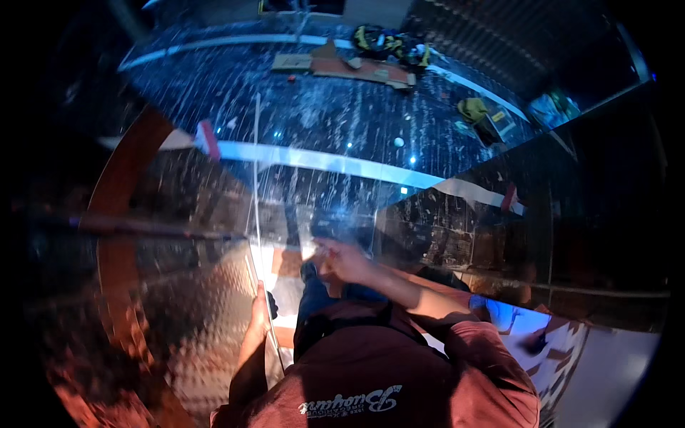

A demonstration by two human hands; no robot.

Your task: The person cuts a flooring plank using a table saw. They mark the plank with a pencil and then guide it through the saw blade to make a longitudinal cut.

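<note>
A large clear or mirror-like sheet [342,128], speckled with white marks, stands in front of me. A thin pale edge strip [256,178] runs up it from low centre. My left hand [257,317] is closed around the lower part of this strip. My right hand [344,260] is raised against the sheet near its middle, fingers bent and pinching at something small and bright on the surface. What it pinches is too blurred to name. My maroon sleeves and shirt fill the lower centre.
A curved reddish-brown frame [114,214] arcs along the left. A dark textured panel [207,314] lies at the lower left. Cardboard pieces [342,66] and yellow-black gear [385,41] lie on the floor far ahead. A dark panel [599,214] stands on the right.
</note>
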